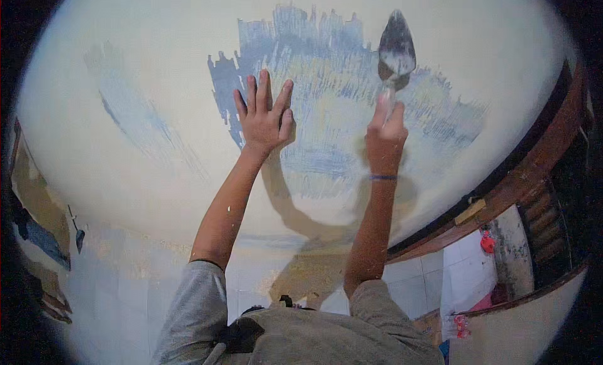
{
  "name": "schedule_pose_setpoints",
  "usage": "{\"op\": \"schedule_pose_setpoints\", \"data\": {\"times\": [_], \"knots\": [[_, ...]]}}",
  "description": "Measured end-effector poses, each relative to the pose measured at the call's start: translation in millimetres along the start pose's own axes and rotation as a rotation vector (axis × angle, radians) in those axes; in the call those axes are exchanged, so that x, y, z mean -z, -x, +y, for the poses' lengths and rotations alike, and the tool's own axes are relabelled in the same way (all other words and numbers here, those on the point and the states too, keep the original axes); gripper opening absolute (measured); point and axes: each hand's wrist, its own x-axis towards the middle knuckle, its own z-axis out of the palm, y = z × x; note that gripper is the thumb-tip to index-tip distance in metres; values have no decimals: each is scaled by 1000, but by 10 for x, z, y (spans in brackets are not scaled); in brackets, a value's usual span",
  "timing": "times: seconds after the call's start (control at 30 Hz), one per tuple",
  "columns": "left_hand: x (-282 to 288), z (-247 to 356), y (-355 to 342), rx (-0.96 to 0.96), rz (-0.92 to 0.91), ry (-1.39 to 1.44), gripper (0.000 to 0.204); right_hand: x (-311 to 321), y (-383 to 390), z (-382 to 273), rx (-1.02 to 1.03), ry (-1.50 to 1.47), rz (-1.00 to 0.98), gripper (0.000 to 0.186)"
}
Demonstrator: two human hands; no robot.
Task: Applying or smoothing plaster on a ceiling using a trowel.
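Observation:
A pale cream wall (163, 44) fills most of the head view, with a broad scraped patch (326, 132) of blue and yellowish streaks across its middle. My left hand (262, 119) lies flat against the wall at the patch's left part, fingers spread and holding nothing. In my right hand (385, 136) is a pointed trowel (397, 48), gripped by its handle with the tip upward. The metal blade has whitish residue on it and sits over the patch's upper right. Whether the blade touches the wall I cannot tell.
A narrower bluish scraped streak (141, 123) runs down the wall at left. Pale flakes lie on the floor (125, 271) below. At right stands a dark reddish-brown frame (534, 157), with red objects (487, 241) and a white surface (468, 267) beyond it.

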Motion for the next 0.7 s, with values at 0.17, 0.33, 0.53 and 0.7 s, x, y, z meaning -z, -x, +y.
{"op": "schedule_pose_setpoints", "data": {"times": [0.17, 0.33, 0.53, 0.7], "knots": [[9, 14, 14, 9, 8, 9, 53, -387, 915, 663, 48, 64, 35, 39], [19, 7, 7, -17, -7, -6, 52, -312, 1118, 513, -30, 15, -39, 40], [-13, -9, 22, -3, -21, 9, 53, -194, 446, 238, -48, 97, -40, 30], [16, 43, 5, -5, -24, 23, 52, -236, 1090, 433, -49, -21, -44, 33]]}}
